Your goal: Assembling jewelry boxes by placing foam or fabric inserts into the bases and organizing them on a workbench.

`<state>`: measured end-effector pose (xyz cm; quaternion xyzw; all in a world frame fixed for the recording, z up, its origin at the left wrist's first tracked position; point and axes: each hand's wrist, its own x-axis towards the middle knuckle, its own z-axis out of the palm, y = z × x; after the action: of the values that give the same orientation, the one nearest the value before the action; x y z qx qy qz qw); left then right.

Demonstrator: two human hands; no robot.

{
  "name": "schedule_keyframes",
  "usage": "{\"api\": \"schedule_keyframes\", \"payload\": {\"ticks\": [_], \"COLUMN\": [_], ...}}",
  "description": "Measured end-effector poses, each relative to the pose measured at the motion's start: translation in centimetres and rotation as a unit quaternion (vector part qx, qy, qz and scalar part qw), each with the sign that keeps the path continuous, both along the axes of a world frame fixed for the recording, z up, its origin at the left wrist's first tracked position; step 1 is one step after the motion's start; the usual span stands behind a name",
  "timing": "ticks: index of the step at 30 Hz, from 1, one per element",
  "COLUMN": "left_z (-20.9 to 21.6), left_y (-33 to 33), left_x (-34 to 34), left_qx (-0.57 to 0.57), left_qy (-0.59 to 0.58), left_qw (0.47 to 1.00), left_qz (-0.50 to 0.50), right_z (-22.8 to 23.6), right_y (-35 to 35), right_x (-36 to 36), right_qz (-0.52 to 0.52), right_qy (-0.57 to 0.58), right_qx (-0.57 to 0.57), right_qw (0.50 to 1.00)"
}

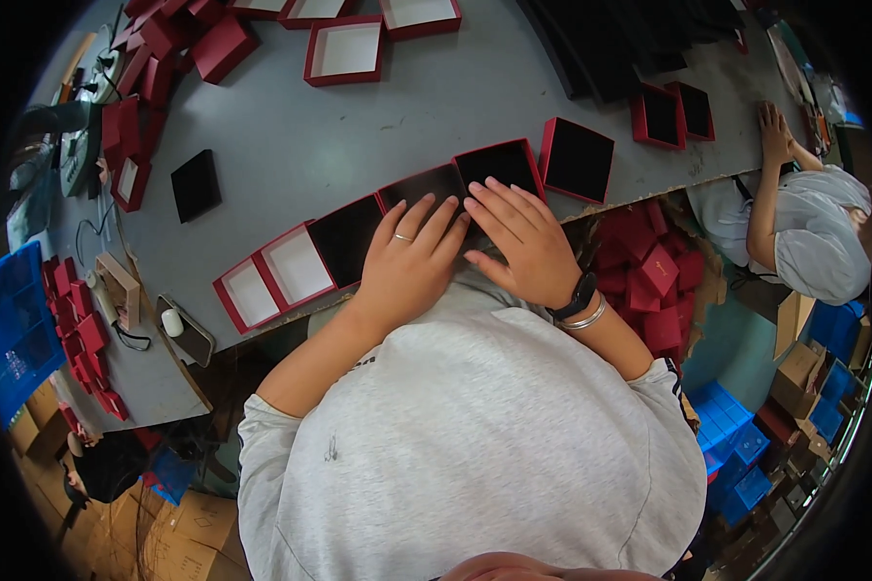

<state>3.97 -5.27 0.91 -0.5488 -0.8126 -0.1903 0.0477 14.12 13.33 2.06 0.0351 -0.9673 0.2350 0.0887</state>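
On grey table (291,126): left hand (412,259), right hand (528,242) flat, fingers straight, over square black-lined red boxes (535,165).

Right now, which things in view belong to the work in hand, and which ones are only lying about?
Likely in the work:
left hand and right hand, spread over the row of red boxes
black inserts in some boxes
loose black piece, probably

Likely just lying about:
white rounded object
blue bins, lower right
cardboard boxes, lower left
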Motion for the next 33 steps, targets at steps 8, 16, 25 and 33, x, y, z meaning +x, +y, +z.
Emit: {"api": "schedule_keyframes", "payload": {"ticks": [8,16,25,33], "left_z": [1.2,-0.2,-0.2,-0.2], "left_y": [-0.7,-1.3,-1.4,-1.2], "left_x": [-0.6,-1.7,-1.7,-1.8], "left_qx": [0.059,0.016,0.011,0.021], "left_qy": [-0.102,-0.164,-0.164,-0.156], "left_qw": [0.981,0.970,0.971,0.974], "left_qz": [0.156,0.179,0.176,0.162], "right_z": [-1.0,-1.1,-0.2,-0.1], "right_y": [-0.9,-1.4,-2.1,-2.6], "right_x": [-1.2,-1.1,-1.8,-2.8], "right_qz": [0.019,0.039,0.033,0.030], "right_qy": [-0.008,-0.018,-0.062,-0.076], "right_qx": [0.054,0.125,0.145,0.176], "right_qw": [0.998,0.991,0.987,0.981]}}
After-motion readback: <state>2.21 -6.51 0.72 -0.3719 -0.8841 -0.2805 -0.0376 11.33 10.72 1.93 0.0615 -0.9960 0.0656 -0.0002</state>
